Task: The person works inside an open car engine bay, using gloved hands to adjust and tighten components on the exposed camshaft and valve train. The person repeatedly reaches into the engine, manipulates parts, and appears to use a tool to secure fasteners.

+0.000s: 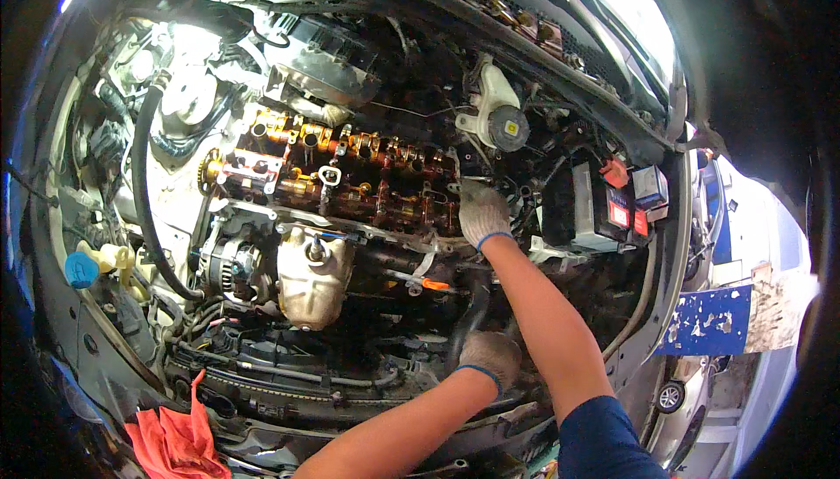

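Beside the camshafts [360, 189]: right hand [484, 215] | left hand [492, 362]: near black hose [473, 306] | grips: cannot tell | battery label [619, 216]: red

Remotely, I record the uncovered cylinder head [354, 173], amber-stained, camshafts [302, 188] exposed, lying toward the engine bay's [118, 348] rear edge.

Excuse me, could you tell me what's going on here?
A person in pale work gloves is reaching into a car's engine bay. The right hand is at the right end of the uncovered engine top, while the left hand is lower down, beside a black hose. The fingers are hidden, so I can't tell what either hand holds. The battery sits to the right, and a red cloth lies at the lower left.
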Demonstrator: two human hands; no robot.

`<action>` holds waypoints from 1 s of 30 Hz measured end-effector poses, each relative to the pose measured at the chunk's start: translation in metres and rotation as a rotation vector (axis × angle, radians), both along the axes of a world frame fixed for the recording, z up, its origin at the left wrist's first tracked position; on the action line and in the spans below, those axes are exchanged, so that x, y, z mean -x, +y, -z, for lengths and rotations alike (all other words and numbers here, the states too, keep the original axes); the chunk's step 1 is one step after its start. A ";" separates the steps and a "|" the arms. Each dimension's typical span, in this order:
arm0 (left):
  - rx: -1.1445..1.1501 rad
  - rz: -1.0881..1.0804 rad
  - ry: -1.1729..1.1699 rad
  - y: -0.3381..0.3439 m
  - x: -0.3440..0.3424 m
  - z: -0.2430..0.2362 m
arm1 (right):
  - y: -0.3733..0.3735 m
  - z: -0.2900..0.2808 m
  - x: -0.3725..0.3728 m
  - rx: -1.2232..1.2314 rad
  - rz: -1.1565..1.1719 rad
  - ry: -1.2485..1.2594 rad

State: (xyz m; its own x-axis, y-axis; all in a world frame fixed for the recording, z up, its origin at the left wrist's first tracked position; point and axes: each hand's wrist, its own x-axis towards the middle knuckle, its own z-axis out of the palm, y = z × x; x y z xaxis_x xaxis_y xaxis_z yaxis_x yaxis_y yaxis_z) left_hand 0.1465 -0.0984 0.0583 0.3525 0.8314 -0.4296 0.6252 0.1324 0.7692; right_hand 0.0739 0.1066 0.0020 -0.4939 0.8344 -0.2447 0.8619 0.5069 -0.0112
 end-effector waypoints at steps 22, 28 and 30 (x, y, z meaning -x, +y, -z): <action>-0.036 0.061 -0.022 0.000 0.000 -0.010 | 0.003 0.010 0.001 -0.079 0.008 0.003; 0.187 -0.192 -0.262 0.002 -0.024 0.007 | 0.007 0.009 0.001 -0.101 -0.028 0.001; 0.045 -0.056 -0.134 0.001 -0.025 0.006 | 0.012 0.006 0.007 -0.024 0.056 -0.103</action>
